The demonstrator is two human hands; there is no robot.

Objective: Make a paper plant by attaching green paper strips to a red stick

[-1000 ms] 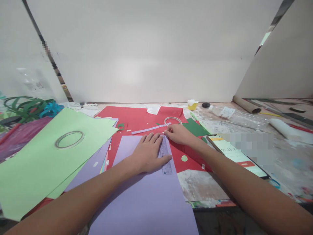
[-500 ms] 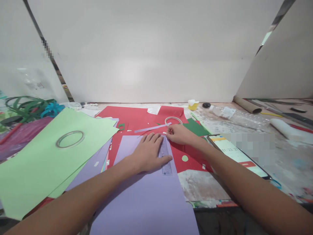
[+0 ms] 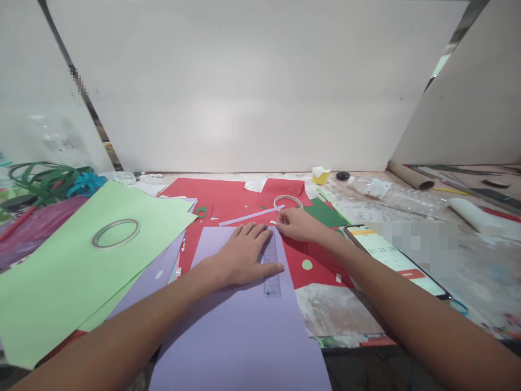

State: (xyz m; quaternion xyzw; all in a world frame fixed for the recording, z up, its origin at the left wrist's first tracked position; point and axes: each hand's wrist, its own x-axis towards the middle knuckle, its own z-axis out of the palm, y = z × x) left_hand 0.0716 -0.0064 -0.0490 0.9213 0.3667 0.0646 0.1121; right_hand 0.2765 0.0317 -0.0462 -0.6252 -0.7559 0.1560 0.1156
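Note:
A sheet of purple paper (image 3: 244, 347) lies in front of me, its lower part reaching past the table's near edge. On its right side rests a clear ruler (image 3: 272, 287), lengthwise along the sheet. My left hand (image 3: 240, 258) lies flat over the ruler and paper, fingers spread and thumb across the ruler. At the far end of the ruler, by the paper's top right corner, my right hand (image 3: 296, 222) is closed in a pinch; what its fingertips hold is hidden. Just beyond are a narrow purple paper strip (image 3: 248, 216) and a thin tape roll (image 3: 288, 197).
Red paper (image 3: 211, 193) spreads underneath. Light green sheets (image 3: 61, 260) carrying another tape roll (image 3: 116, 234) lie left. To the right are a phone (image 3: 394, 260) showing a timer, a plastic bottle (image 3: 376, 187) and a cardboard tube (image 3: 411, 175). A white panel (image 3: 244, 81) stands behind.
The ruler has slid slightly left on the purple paper, my left hand along with it. The narrow purple strip has shifted a little left. My right hand stays nearly in place.

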